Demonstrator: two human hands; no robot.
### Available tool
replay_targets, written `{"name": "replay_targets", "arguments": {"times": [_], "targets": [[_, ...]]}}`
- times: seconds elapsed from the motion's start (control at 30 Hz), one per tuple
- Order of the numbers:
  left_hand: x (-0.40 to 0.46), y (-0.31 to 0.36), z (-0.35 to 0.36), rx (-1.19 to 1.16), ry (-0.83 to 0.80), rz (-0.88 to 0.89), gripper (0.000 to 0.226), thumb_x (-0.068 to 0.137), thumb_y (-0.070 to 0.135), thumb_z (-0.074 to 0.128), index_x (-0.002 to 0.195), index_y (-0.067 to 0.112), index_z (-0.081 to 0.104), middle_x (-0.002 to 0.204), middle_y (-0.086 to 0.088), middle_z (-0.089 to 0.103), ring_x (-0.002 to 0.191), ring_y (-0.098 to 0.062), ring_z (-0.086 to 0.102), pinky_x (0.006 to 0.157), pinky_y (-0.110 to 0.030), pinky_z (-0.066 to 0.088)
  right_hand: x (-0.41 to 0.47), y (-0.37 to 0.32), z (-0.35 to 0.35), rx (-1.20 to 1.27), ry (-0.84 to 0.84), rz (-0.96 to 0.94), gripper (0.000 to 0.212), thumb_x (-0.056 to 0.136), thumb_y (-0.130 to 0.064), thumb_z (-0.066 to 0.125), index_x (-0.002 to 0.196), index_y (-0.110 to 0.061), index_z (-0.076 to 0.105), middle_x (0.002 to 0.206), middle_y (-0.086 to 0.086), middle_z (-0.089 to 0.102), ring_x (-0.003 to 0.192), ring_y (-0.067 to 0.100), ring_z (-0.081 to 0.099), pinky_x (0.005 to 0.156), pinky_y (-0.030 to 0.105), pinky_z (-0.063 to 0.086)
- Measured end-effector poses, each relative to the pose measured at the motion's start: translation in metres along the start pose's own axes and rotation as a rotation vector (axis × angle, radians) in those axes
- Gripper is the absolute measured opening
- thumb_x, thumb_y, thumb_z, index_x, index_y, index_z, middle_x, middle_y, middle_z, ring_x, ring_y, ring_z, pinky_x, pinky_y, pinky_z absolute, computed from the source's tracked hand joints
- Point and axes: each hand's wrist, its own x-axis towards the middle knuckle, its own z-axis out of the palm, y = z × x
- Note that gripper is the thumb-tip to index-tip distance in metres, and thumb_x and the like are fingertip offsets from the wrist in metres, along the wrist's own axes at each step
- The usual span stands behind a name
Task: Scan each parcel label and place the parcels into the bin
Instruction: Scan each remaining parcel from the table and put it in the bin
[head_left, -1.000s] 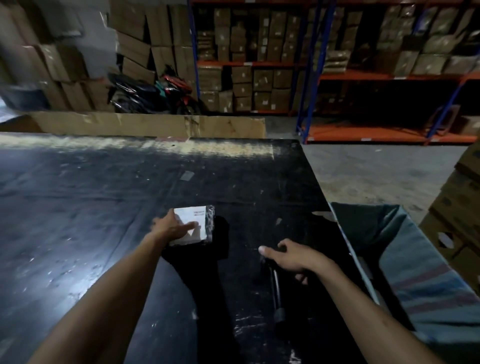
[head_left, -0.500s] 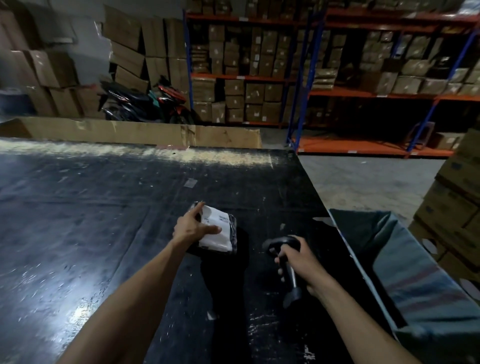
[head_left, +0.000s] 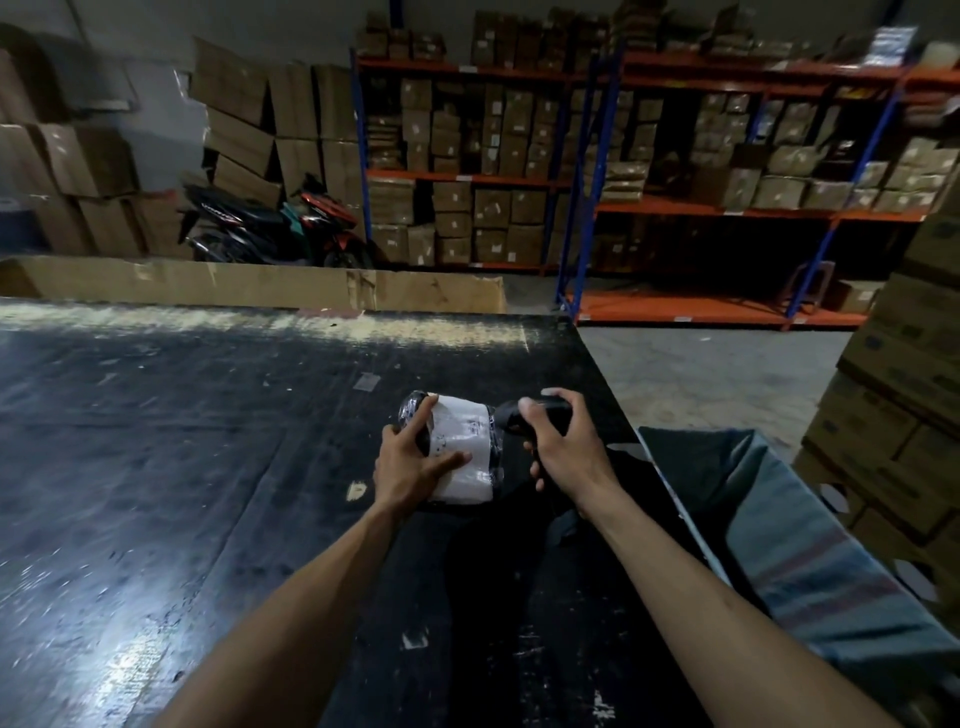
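Observation:
A small parcel (head_left: 465, 441) wrapped in clear plastic, with a white label facing up, is held just above the black table (head_left: 156, 441). My left hand (head_left: 410, 462) grips its left side, thumb across the label. My right hand (head_left: 558, 447) is closed around the handle of a black barcode scanner (head_left: 511, 413). The scanner's head sits right beside the parcel's right edge, pointing at the label. To the right of the table stands the bin (head_left: 779, 530), an open grey-blue sack with a reddish stripe.
A long flat cardboard sheet (head_left: 249, 283) stands along the table's far edge. Stacked cartons (head_left: 893, 395) rise at the right, behind the sack. Orange and blue racks (head_left: 592, 182) full of boxes and parked motorbikes (head_left: 275, 228) fill the back.
My left hand has lifted the parcel and turned its label up. My right hand picked the scanner up off the table and brought it to the parcel's right edge.

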Motion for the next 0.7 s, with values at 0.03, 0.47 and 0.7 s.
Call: {"name": "replay_targets", "arguments": {"times": [0.03,0.47,0.7], "targets": [[0.000,0.001,0.002,0.009,-0.001,0.007,0.093,0.055,0.066,0.083,0.134,0.072,0.034,0.111,-0.001,0.044,0.103,-0.025,0.057,0.094,-0.039,0.049,0.000,0.000,0.000,-0.008,0.012,-0.008,0.036,0.081,-0.065,0.065,0.109,-0.050,0.048,0.073,0.005,0.072,0.044,0.016,0.065,0.041,0.028,0.052],[-0.008,0.008,0.011,0.020,-0.003,0.046,0.091,0.063,0.055,0.087,0.138,0.066,0.036,0.111,-0.001,0.043,0.099,-0.022,0.055,0.094,-0.038,0.049,-0.006,0.003,-0.009,-0.076,0.050,-0.018,0.043,0.082,-0.065,0.063,0.116,-0.048,0.044,0.083,0.007,0.073,0.045,0.015,0.067,0.042,0.027,0.053],[-0.013,0.010,0.010,-0.085,0.069,-0.004,0.091,0.064,0.047,0.090,0.141,0.058,0.042,0.115,-0.006,0.044,0.109,-0.032,0.057,0.105,-0.047,0.046,-0.028,0.045,-0.015,-0.297,-0.006,0.123,0.048,0.087,-0.055,0.065,0.124,-0.037,0.042,0.090,0.011,0.071,0.058,0.023,0.073,0.036,0.025,0.053]]}}
